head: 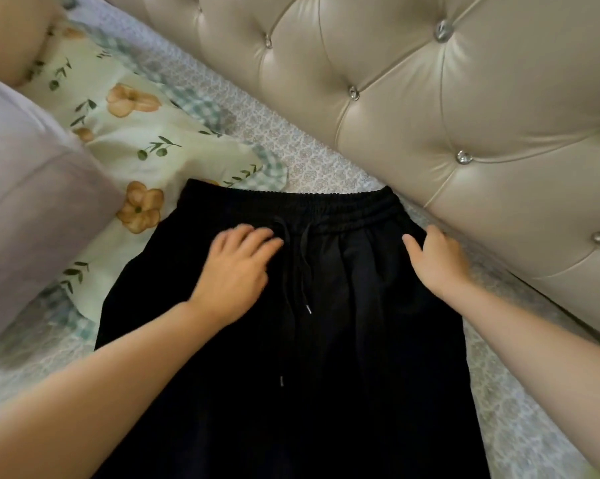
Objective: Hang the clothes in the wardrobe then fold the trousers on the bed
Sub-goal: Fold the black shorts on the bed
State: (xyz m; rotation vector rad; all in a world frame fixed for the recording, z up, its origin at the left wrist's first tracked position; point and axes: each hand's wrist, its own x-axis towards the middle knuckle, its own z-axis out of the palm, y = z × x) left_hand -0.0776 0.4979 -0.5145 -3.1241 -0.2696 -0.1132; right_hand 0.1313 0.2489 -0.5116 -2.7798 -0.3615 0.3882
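Left grip [238, 267] is laid flat on the black trousers [343, 375], fingers spread and pressed into the cloth just beside the drawstring [303, 267]. It's a bit blurred, so not much more can be said. Right grip [436, 261] is set on the opposite side edge, just below the elastic waistband [326, 205], thumb stuck out. Whether the seam is actually pinched or only touched can't be told, tbh.

The trousers are spread front-up on the bed [291, 146], waistband towards the tufted headboard [464, 98], legs running out of the bottom of the view. The fold itself looks not yet made; this is probably the smoothing stage.

Stuff that could go wrong:

- The gathers under the waistband could get trapped if the fold is made before they're flattened, and creases would be pressed in.
- The drawstring ends are lying loose down the front. They could be caught inside the fold, leaving a lump.
- One side of the trousers is lying over the floral quilt [129, 133], so the quilt could be dragged along, or a crooked fold made on the uneven base.
- Little room is left on the headboard side, so that edge could be bunched up.
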